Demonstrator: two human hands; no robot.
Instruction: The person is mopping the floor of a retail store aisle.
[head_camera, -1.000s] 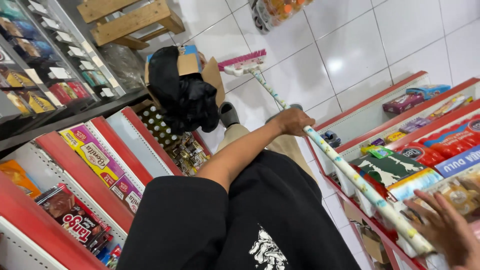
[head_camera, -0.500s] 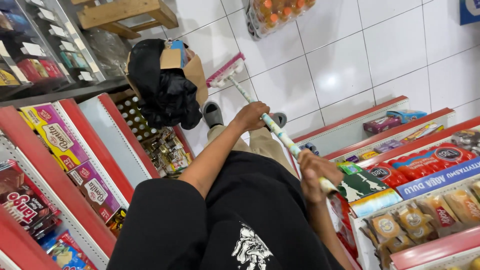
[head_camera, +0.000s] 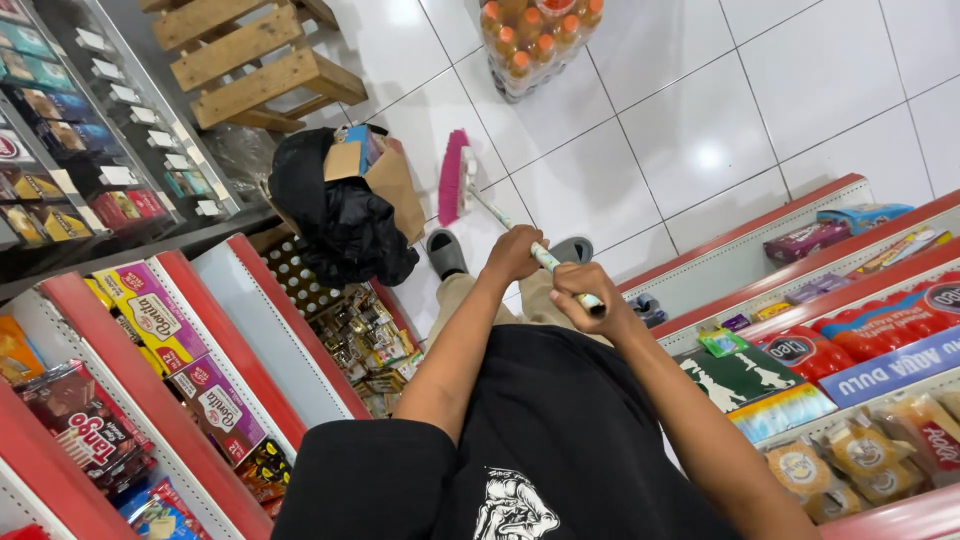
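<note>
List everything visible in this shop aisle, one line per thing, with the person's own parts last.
broom: one, pink bristles, pale patterned handle, head on the floor ahead of the feet
black bag: one, black, on the floor at the left shelf's end, cardboard pieces poking out
wooden pallet: one, bare wood, top left
bottled drinks pack: one, orange, on the floor at top
floor tiles: many, white
shelves: two runs, red-edged, left and right, stocked with snack packets
slippers: two, grey, on the feet
left hand: gripping the handle lower down
right hand: gripping the handle's top end
</note>
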